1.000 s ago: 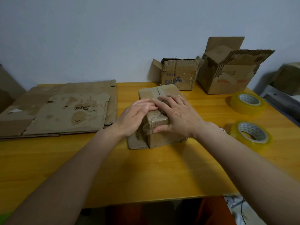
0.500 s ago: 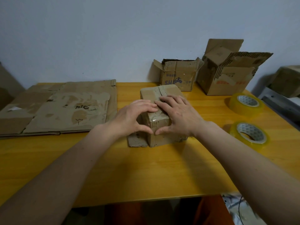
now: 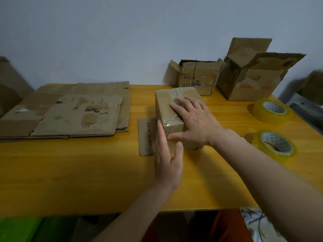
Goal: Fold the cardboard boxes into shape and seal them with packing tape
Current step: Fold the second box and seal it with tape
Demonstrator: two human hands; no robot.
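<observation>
The left hand (image 3: 167, 159) has come off the top of the small box (image 3: 172, 109) since half a second ago; it now stands on edge against the box's near-left corner, fingers straight and together, thumb touching the near face, gripping nothing. The right hand (image 3: 194, 123) stays flat on the lid, fingers spread over the taped seam, thumb lying along the near edge; it presses rather than holds. This suggests the tape on top is already smoothed and the left hand is rubbing the tape end down the side, so this box looks close to sealed.

The small box sits on the yellow wooden tabletop (image 3: 87, 172), roughly at its middle. It is worn brown corrugated card, scuffed, with a glossy clear strip wrinkling at its near top edge. A loose flat flap (image 3: 146, 137) lies on the tabletop just left of the box, touching its base. Well left of the box lies a stack of flattened cartons (image 3: 70, 116), creased and stained. Behind the box stand two open cartons (image 3: 197, 79) with ragged flaps. Right of the box lie two rolls of yellowish translucent tape (image 3: 274, 145).
</observation>
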